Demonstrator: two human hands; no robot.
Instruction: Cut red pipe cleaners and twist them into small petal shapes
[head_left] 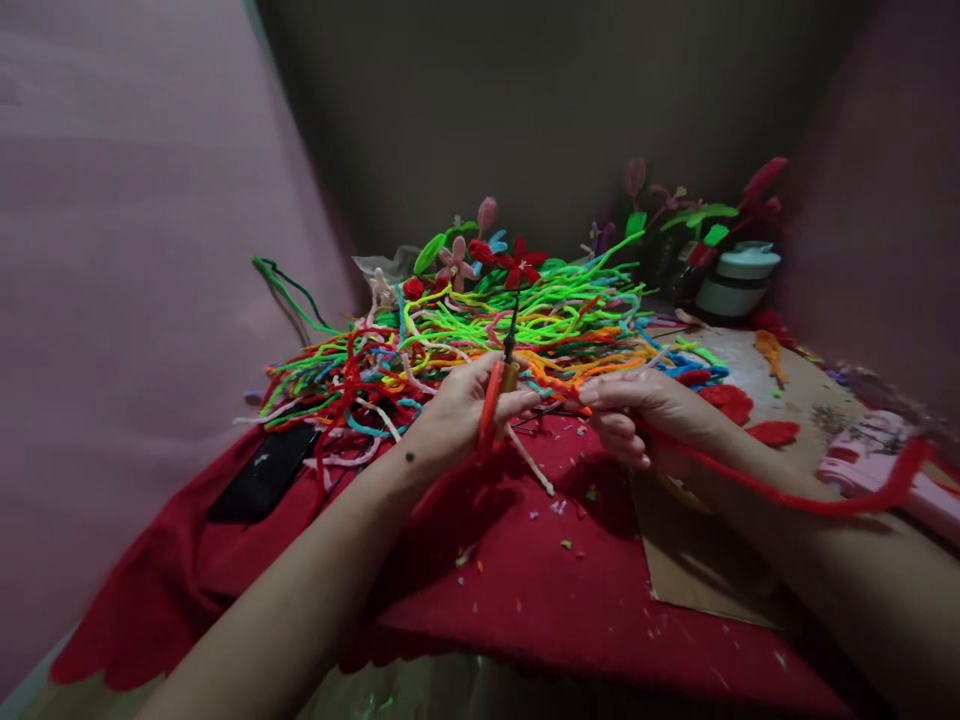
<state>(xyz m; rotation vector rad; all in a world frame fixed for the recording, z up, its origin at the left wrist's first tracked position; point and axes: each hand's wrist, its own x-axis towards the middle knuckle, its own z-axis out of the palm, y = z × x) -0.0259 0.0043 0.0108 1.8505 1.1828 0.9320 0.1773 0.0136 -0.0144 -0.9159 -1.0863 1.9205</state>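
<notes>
My left hand (pixel 469 400) is closed around an orange-handled tool (pixel 491 405) whose thin dark tip points up and away; whether it is scissors or pliers I cannot tell. Between the fingertips of my right hand (pixel 630 405) is a fuzzy red pipe cleaner (pixel 795 500). Its long tail curves over my right forearm toward the right edge. The near end lies close to my left thumb, against orange and red stems behind, so whether the left hand touches it is unclear. A large heap of coloured pipe cleaners (pixel 517 325) spreads just beyond both hands.
A black phone (pixel 266 475) lies left on the red tablecloth (pixel 525 600), among scraps. Right are cardboard (pixel 697 560), red petal shapes (pixel 727 403), a pink glue gun (pixel 877 455) and a lidded jar (pixel 739 280). Pipe-cleaner flowers (pixel 521 262) stand behind, between pink walls.
</notes>
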